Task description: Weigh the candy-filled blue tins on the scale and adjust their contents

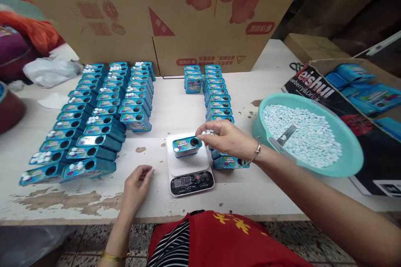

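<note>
A blue candy tin (187, 144) stands on a white digital scale (184, 171), its round dark opening at the right end and one white candy on its lid. My right hand (227, 137) is closed around several white candies (207, 132) beside that opening, fingertips close to the tin's rim. The lit display (183, 181) seems to read 150.0. To the left of the scale, my left hand (138, 183) rests on the table with its fingers curled together and nothing visible in them.
Rows of blue tins (108, 131), many topped with white candies, fill the left. More tins (218, 91) line up behind my right hand. A turquoise basin (313, 167) holds white candies and a scoop (286, 134). A cardboard box (200, 21) stands behind; an open carton (338, 133) is at right.
</note>
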Available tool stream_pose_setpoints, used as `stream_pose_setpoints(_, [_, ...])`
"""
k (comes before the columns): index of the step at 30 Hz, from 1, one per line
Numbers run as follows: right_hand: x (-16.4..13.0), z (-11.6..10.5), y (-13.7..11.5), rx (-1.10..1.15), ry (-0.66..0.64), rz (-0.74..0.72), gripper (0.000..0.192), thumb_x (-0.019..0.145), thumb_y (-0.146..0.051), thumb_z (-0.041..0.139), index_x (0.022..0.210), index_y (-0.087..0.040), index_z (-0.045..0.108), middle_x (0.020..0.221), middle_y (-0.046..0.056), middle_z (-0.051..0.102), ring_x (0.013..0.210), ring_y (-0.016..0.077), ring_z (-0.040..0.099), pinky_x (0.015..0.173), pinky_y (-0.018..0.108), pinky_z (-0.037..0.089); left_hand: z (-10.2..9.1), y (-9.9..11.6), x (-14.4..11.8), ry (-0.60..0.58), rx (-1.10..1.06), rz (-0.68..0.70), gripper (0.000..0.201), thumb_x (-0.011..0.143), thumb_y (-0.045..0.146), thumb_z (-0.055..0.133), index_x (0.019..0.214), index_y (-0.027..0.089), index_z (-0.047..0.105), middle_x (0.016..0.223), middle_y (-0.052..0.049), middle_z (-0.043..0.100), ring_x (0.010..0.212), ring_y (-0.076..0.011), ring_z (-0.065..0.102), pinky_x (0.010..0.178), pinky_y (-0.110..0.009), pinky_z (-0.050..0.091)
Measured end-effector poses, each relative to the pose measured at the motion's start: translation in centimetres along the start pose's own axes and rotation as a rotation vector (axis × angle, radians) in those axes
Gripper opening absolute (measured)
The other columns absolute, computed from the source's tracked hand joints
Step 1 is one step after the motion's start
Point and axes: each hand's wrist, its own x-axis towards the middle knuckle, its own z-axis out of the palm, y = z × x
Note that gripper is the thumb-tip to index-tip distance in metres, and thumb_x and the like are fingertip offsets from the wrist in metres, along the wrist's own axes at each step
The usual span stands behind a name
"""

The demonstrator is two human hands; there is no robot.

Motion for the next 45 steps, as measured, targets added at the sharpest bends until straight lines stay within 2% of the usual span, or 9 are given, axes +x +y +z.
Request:
stream_pose_setpoints(9, [1.4,0.8,-0.5,-0.499,-0.132,-0.053,0.014,0.08,-0.014,0.057,0.09,-0.016,0.066,0.074,0.002,0.06,0.069,0.0134,0.05,0.066,0.027,0.037,0.2,0.0,0.1,0.012,-0.009,0.002,0.031,0.086,0.047,0.051,0.086,0.018,0.062,0.08,-0.004,0.066,0.068,-0.0146,0.058,0.064,-0.025,0.049])
stream_pose_setpoints(18, [1.8,1.1,-2.0,-0.63,-0.137,0.023,0.028,0.08,-0.014,0.059,0.108,-0.018,0.063,0.081,0.005,0.064,0.073,0.0163,0.054,0.064,0.028,0.037,0.6,0.1,0.0,0.031,0.005,0.006,0.026,0.088,0.041,0.05,0.084,0.018,0.06,0.08,-0.003,0.064,0.072,-0.0141,0.058,0.064,-0.024,0.047])
stream_pose_setpoints(23, [0.1,-0.2,-2.5,-0.132,-0.001,-0.031,0.007,0.082,-0.021,0.061,0.086,-0.018,0.065,0.071,0.0,0.058,0.057,0.0087,0.045,0.052,0.023,0.034,0.9,-0.1,-0.1,0.065,-0.009,0.025,0.021,0.088,0.036,0.051,0.082,0.017,0.059,0.079,-0.002,0.062,0.072,-0.0129,0.057,0.065,-0.023,0.046])
stream_pose_setpoints(27, [-3.0,-1.3,-1.6,0.388,0.048,0.146,0.016,0.081,-0.032,0.065,0.091,-0.019,0.065,0.06,-0.005,0.047,0.042,0.0033,0.028,0.037,0.019,0.016,0.9,0.3,-0.7,0.156,-0.109,-0.012,0.017,0.087,0.033,0.055,0.083,0.017,0.059,0.078,-0.001,0.06,0.071,-0.0124,0.056,0.066,-0.024,0.045])
stream_pose_setpoints(30, [-5.6,-1.1,-0.2,0.634,0.062,0.225,0.015,0.08,-0.031,0.068,0.09,-0.02,0.066,0.063,-0.004,0.049,0.041,0.0008,0.025,0.036,0.018,0.012,0.6,2.3,-1.7,0.234,-0.225,-0.019,0.012,0.086,0.03,0.057,0.088,0.018,0.059,0.081,-0.001,0.059,0.073,-0.0125,0.055,0.069,-0.025,0.045])
stream_pose_setpoints(33, [-7.7,0.5,1.3,0.84,0.023,0.301,0.013,0.08,-0.031,0.068,0.089,-0.021,0.066,0.064,-0.004,0.05,0.04,-0.0007,0.021,0.035,0.016,0.01,0.6,6.0,-2.9,0.025,-0.313,0.075,0.01,0.087,0.028,0.057,0.089,0.019,0.061,0.083,-0.002,0.061,0.075,-0.0134,0.056,0.069,-0.025,0.046])
stream_pose_setpoints(37, [-9.4,3.6,3.1,1.024,-0.065,0.362,0.015,0.08,-0.032,0.069,0.088,-0.021,0.065,0.061,-0.006,0.048,0.04,-0.0001,0.019,0.035,0.015,0.01,2.0,10.9,-4.2,-0.561,-0.442,0.135,0.019,0.088,0.029,0.055,0.102,0.019,0.064,0.092,-0.006,0.067,0.081,-0.0154,0.06,0.074,-0.027,0.05])
stream_pose_setpoints(39, [-9.9,4.8,3.8,1.071,-0.071,0.358,0.016,0.08,-0.033,0.069,0.089,-0.02,0.065,0.06,-0.007,0.047,0.041,0.0004,0.019,0.035,0.014,0.011,3.1,12.6,-4.6,-0.756,-0.513,0.16,0.023,0.09,0.03,0.051,0.107,0.018,0.063,0.097,-0.007,0.068,0.086,-0.0165,0.061,0.081,-0.03,0.049])
stream_pose_setpoints(45, [-10.7,6.5,5.8,1.103,0.067,0.299,0.021,0.081,-0.037,0.068,0.09,-0.019,0.063,0.06,-0.007,0.051,0.036,-0.0006,0.023,0.035,0.015,0.015,5.1,14.8,-4.4,-0.817,-0.538,0.297,0.029,0.095,0.029,0.04,0.096,0.016,0.065,0.091,-0.008,0.067,0.085,-0.017,0.06,0.079,-0.028,0.048])
